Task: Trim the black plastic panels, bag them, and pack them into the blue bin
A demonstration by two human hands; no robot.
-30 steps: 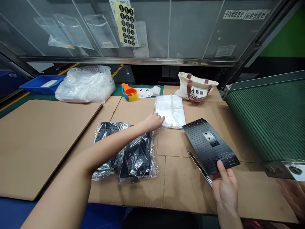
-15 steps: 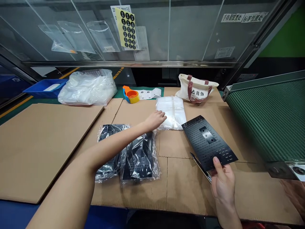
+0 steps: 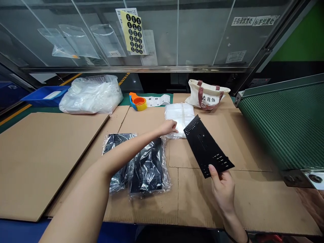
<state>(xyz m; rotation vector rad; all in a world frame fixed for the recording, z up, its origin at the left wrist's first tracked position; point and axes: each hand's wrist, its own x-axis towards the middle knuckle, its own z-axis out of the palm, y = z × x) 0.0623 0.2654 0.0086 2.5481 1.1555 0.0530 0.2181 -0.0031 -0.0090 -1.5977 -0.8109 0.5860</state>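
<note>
My right hand (image 3: 224, 187) grips the near end of a black perforated panel (image 3: 206, 145), thumb on top and the other fingers beneath. The panel is tilted above the cardboard, its far corner close to a stack of clear plastic bags (image 3: 186, 116) with a band around it. Over the left part of that stack is my left hand (image 3: 169, 127), its fingers curled closed; whatever is between the fingertips is too small to make out. Under my left forearm lie black panels in clear bags (image 3: 148, 170), side by side on the cardboard-covered table (image 3: 194, 199).
Cardboard sheets (image 3: 50, 155) lie at left. Behind stand a blue tray (image 3: 37, 96), a bulky plastic-wrapped bundle (image 3: 92, 94), a tape dispenser (image 3: 138, 102), a printed paper strip (image 3: 159, 100) and a cloth bag (image 3: 207, 95). A green conveyor belt (image 3: 286, 125) borders the right.
My right hand has moved left with the black panel, which has turned and come nearer the bag stack. My left hand stays at the stack, its fingers now more curled.
</note>
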